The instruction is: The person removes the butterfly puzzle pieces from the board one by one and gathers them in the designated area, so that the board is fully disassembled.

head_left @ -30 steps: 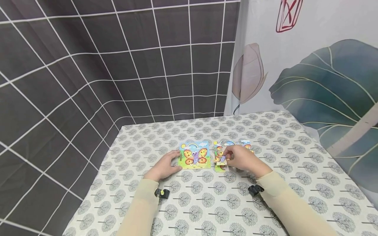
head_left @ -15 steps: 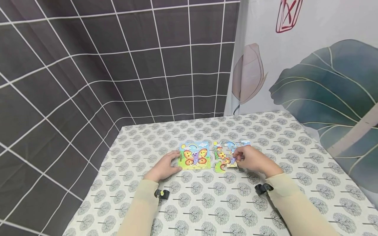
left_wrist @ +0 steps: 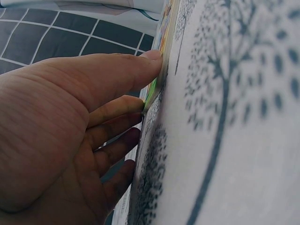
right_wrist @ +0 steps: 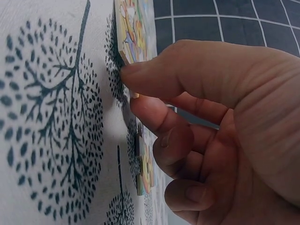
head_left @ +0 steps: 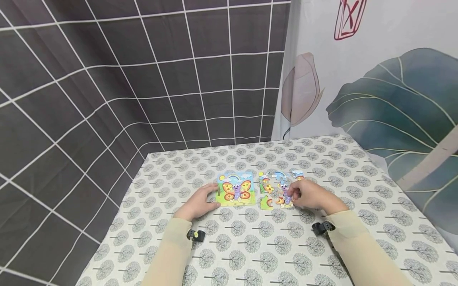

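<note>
In the head view a butterfly picture board (head_left: 236, 190) lies flat on the table. My left hand (head_left: 198, 201) rests against its left side, fingers fairly straight; in the left wrist view the thumb (left_wrist: 126, 68) touches the board's edge (left_wrist: 164, 47). To the right, my right hand (head_left: 309, 194) pinches a jigsaw piece (head_left: 285, 200) showing the purple butterfly body, low over the cloth. In the right wrist view thumb and forefinger hold the piece (right_wrist: 131, 33) at one end, the other fingers curled. Beside it lie a left-wing piece (head_left: 267, 187) and a green corner piece (head_left: 266, 203).
Behind the held piece lie a rainbow piece (head_left: 280, 175) and a cloud piece (head_left: 297, 173), the latter partly hidden by the right hand. Tree-print cloth (head_left: 247, 246) covers the table. A dark grid curtain (head_left: 200, 79) hangs at the back and left.
My right hand has carried the butterfly-body piece rightward, from over the left-wing and green corner pieces, uncovering them. The left hand and the picture board have stayed in place.
</note>
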A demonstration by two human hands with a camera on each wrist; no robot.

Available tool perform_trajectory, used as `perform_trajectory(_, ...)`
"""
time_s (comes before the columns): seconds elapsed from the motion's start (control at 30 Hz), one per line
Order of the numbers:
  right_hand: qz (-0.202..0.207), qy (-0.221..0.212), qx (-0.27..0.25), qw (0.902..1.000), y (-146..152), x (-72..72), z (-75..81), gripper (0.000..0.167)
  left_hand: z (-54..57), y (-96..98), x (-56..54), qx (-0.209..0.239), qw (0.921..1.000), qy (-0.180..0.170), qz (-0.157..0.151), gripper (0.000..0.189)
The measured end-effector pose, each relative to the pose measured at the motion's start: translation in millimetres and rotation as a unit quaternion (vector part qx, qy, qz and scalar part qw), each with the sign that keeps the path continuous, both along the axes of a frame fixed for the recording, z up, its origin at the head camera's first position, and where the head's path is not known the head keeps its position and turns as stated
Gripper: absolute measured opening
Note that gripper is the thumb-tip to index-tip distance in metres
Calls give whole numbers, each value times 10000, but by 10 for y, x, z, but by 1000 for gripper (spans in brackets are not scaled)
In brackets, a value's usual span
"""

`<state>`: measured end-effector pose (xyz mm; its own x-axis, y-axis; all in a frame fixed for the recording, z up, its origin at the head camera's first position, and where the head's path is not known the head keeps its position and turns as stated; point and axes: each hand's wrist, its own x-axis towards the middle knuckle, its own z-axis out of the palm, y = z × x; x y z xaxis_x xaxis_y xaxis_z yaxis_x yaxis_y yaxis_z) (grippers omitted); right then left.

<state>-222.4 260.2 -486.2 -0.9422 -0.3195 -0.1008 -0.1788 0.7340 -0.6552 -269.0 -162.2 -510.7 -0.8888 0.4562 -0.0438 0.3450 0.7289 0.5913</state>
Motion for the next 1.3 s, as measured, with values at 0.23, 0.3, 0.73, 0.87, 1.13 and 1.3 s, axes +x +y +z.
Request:
perform_trajectory(0.23,69,4,63,10000,11,-3,-22,25,1,-5,-6,-63,10000,-22,13,71)
perform_trajectory(0.3,71,-12,75,9999,12,-8,-29,25,9,-5,-2,-38,10000,-25,4,71)
perform_trajectory(0.73,15,-101,114,9999,5,-6,-19,25,23,0,23,119,9999,-26,-5,69)
perform_trajectory(0.87,5,-127,117,9999,7,-10,-21,25,20,0,15,105,9999,-4,-22,69)
perform_trajectory(1.13,-13,-167,98,9998,19,-18,-29,24,21,-1,18,87,10000,10,-25,70)
perform_trajectory(1.3,-60,-249,28,9997,15,-9,-17,22,28,-4,25,70,10000,10,-23,70)
